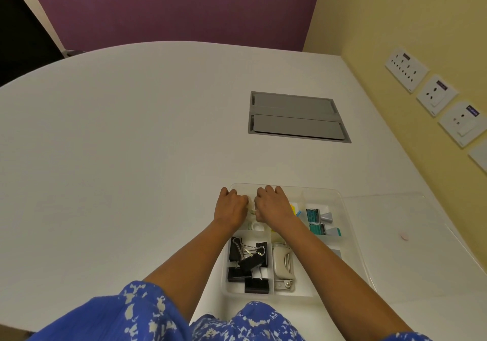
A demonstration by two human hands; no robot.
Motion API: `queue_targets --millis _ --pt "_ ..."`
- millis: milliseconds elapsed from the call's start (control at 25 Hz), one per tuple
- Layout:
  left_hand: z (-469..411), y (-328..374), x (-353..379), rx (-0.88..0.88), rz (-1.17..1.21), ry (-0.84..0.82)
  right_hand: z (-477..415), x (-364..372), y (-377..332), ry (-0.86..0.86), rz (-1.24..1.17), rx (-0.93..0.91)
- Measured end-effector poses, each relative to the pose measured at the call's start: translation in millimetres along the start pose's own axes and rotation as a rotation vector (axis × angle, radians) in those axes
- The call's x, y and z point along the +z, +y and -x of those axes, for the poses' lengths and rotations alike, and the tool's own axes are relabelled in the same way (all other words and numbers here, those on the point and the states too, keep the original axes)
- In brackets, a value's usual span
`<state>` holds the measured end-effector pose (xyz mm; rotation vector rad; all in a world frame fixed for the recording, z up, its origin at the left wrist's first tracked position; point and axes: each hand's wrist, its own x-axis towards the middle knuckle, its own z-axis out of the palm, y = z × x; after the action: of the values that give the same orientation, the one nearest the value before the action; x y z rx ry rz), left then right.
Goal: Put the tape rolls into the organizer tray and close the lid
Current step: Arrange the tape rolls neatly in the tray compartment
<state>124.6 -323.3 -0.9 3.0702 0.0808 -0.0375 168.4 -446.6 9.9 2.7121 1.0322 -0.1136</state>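
Observation:
The clear organizer tray (342, 203) lies open on the white table, near its front edge. Both my hands are over the tray's far-left compartment. My left hand (232, 206) and my right hand (272, 205) are curled side by side around small pale tape rolls (251, 206), mostly hidden by the fingers. Another small white tape roll (256, 226) rests in the compartment just below the hands. The clear lid (395, 235) lies flat on the table, right of the tray.
Black binder clips (249, 264) fill the near-left compartment, with a beige stapler (282, 264) beside them. Teal stamps (319, 222) sit at the right, yellow sticky tabs (293, 208) behind my right hand. A grey cable hatch (295, 116) is set into the table. Wall sockets (434, 95) line the right wall.

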Motion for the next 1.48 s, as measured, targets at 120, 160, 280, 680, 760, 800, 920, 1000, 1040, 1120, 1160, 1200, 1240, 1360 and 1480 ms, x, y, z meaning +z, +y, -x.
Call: queue_targets --millis 120,160,280,680,760,800,920,1000,1040,1120,1160,1200,1240,1360,1480 --pt "0.1 0.7 -0.1 -0.007 0.001 -0.008 0.4 -2.1 0.7 0.009 0.04 -0.016" --pt "0.5 0.9 0.0 -0.008 0.001 -0.009 0.3 -2.7 0.5 0.008 0.051 -0.021" --pt "1.7 0.3 1.8 -0.006 0.006 -0.008 0.3 -4.2 -0.7 0.004 0.062 -0.029" --pt "4.0 -1.2 2.5 0.009 0.013 0.018 -0.3 -0.9 4.7 0.031 -0.04 -0.029" --pt "4.6 -1.0 2.4 0.019 0.008 0.02 1.7 -1.7 6.0 0.042 -0.066 -0.032" --pt "4.3 -1.9 2.6 0.024 0.01 0.019 2.6 -2.1 6.2 0.044 -0.076 -0.035" --pt "4.1 -3.9 1.5 0.047 0.004 0.017 5.3 -3.5 5.2 0.038 -0.082 -0.045" --pt "4.9 -3.8 0.9 0.054 -0.001 0.015 5.7 -4.7 4.6 0.045 -0.078 -0.025" --pt "5.5 -3.6 1.1 0.056 0.003 0.02 5.8 -5.4 4.5 0.061 -0.088 0.005" --pt "5.1 -4.7 0.2 0.059 0.025 0.042 6.0 -7.7 5.3 0.118 -0.141 0.093" --pt "3.9 -6.5 -0.8 0.067 0.032 0.052 5.6 -9.5 6.2 0.149 -0.175 0.134" --pt "2.3 -8.7 -2.2 0.084 0.03 0.046 5.2 -11.5 7.5 0.175 -0.204 0.165" --pt "0.2 -10.8 -3.7 0.113 0.018 0.019 4.7 -13.8 8.4 0.187 -0.224 0.182" --pt "-6.4 -14.1 -8.1 0.19 -0.063 -0.098 2.9 -20.3 6.1 0.113 -0.158 0.149" --pt "-11.1 -11.5 -10.7 0.208 -0.157 -0.118 0.6 -20.8 -2.9 0.026 -0.036 0.101"
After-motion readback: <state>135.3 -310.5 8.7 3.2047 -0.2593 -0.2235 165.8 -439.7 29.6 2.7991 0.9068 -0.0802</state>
